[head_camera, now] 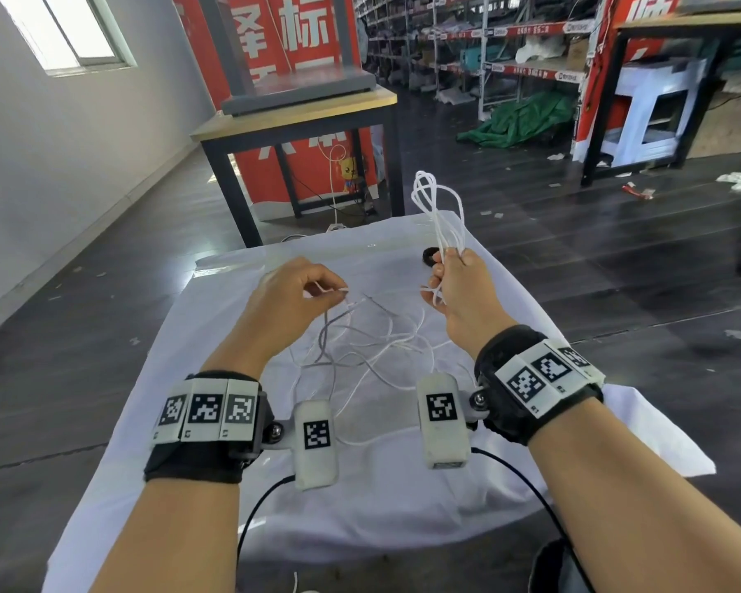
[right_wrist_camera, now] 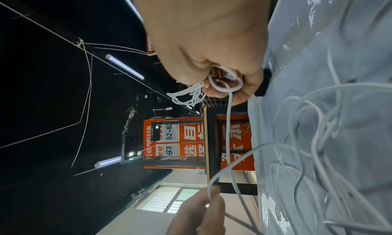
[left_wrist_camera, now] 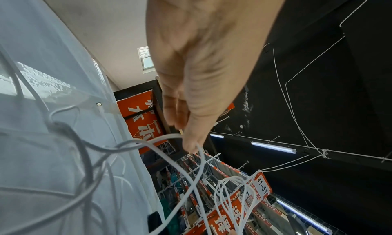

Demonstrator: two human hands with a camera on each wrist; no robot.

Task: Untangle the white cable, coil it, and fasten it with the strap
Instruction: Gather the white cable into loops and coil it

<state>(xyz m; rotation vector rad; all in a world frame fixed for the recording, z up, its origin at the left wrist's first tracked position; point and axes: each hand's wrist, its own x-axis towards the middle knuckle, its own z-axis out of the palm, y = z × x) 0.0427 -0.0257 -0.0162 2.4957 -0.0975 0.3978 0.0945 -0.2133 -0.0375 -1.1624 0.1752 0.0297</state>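
My right hand (head_camera: 456,276) grips a bundle of white cable loops (head_camera: 439,207) that stick up above the fist; the right wrist view shows the loops (right_wrist_camera: 224,82) bunched in its curled fingers. My left hand (head_camera: 313,288) pinches a strand of the white cable (left_wrist_camera: 161,138) between thumb and fingers above the table. The loose part of the white cable (head_camera: 386,348) lies tangled on the white cloth (head_camera: 232,485), mixed with a grey cable (head_camera: 328,331). A small black strap (head_camera: 429,256) lies on the cloth just behind my right hand.
The cloth-covered table has its far edge (head_camera: 317,241) close behind the hands. Beyond it stands a wooden table with black legs (head_camera: 300,122) and red banners. Shelving and a green tarp (head_camera: 518,122) fill the back right. Dark floor surrounds the table.
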